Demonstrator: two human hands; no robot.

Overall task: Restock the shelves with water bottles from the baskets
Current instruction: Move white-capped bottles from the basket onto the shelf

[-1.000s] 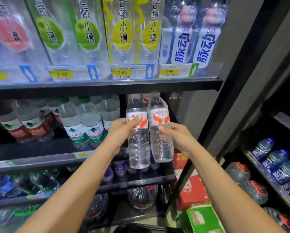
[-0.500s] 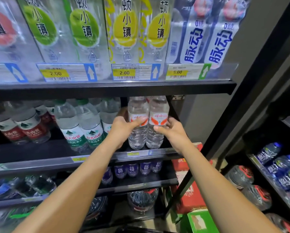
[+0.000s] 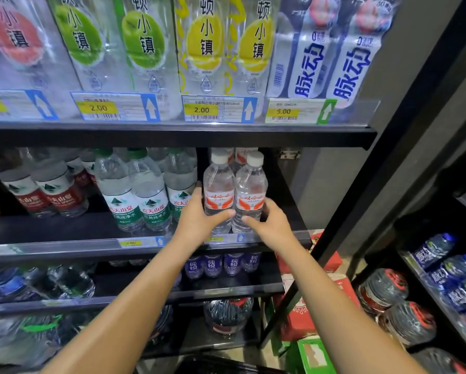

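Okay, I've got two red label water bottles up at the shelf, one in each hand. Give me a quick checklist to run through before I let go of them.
1. Left bottle upright: ok.
2. Right bottle upright: ok.
3. Red labels facing front: ok, on both.
4. Bases set down on the shelf: cannot tell. The left hand, the right hand and the price rail hide them.
5. In line with the same-brand bottles behind: ok.
6. Apart from the green-label bottles: ok, a narrow dark gap shows.
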